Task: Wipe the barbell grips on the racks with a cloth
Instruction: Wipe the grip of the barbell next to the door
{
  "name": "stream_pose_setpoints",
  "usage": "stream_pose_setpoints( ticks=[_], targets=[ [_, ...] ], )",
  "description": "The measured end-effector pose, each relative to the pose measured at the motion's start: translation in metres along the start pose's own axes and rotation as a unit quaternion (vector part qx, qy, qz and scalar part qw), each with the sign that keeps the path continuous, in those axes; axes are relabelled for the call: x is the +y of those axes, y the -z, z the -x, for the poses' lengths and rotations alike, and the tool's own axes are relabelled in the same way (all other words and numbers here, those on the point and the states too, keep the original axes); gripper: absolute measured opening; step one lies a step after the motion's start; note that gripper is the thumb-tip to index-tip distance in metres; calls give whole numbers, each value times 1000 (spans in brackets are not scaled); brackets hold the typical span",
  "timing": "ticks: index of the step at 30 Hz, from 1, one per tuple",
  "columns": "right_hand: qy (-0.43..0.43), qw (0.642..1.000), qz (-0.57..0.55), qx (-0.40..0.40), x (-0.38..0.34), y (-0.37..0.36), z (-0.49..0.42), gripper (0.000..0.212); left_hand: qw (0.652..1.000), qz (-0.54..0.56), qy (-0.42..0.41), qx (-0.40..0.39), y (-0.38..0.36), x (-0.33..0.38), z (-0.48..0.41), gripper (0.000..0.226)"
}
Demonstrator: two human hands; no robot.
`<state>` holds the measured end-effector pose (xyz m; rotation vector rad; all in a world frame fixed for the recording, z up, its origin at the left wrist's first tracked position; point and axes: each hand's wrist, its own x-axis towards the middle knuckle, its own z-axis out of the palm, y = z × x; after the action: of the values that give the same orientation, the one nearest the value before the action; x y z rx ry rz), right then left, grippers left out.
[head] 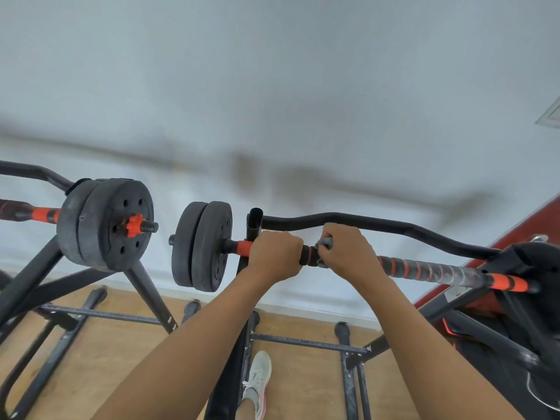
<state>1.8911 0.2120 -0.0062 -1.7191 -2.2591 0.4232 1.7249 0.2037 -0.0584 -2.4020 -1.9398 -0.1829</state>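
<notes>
Against the back: white wall (272, 71), filling the upper half of the view.

Below it: wooden floor (100, 359), light brown, bearing the rack feet.

Two black steel racks. Near rack (378, 222), centre to right, with a wavy top rail and an open upright tube. Second rack (145, 292), at left, on splayed legs.

Barbell (439, 269), lying across the near rack; shaft wrapped in a black-and-red striped grip, worn grey along the middle. Pair of black plates (209, 247) on its left end.

Second barbell, on the left rack: black plates (106, 225) held by a red collar (134, 225).

Left hand (274, 256): fingers curled tight round the grip, just right of the plates.

Right hand (348, 253): closed round the same grip with the cloth under the palm; close beside the left hand, a short black stretch of grip between them.

Pale sports shoe (257, 380), on the floor beneath the arms.

Cloth (325, 241): grey, bunched around the bar, its edges showing at the right hand's thumb side.
</notes>
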Motion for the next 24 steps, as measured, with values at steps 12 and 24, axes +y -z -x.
stream_pose_setpoints(
  ticks=[12,24],
  targets=[
    [-26,997,-73,-31,6,7,17,8,960,100,-10,-262,30,12,-21,28],
    [-1,995,-100,27,12,-3,28,10,997,45,-6,-56,0,8,5,41]
  ],
)
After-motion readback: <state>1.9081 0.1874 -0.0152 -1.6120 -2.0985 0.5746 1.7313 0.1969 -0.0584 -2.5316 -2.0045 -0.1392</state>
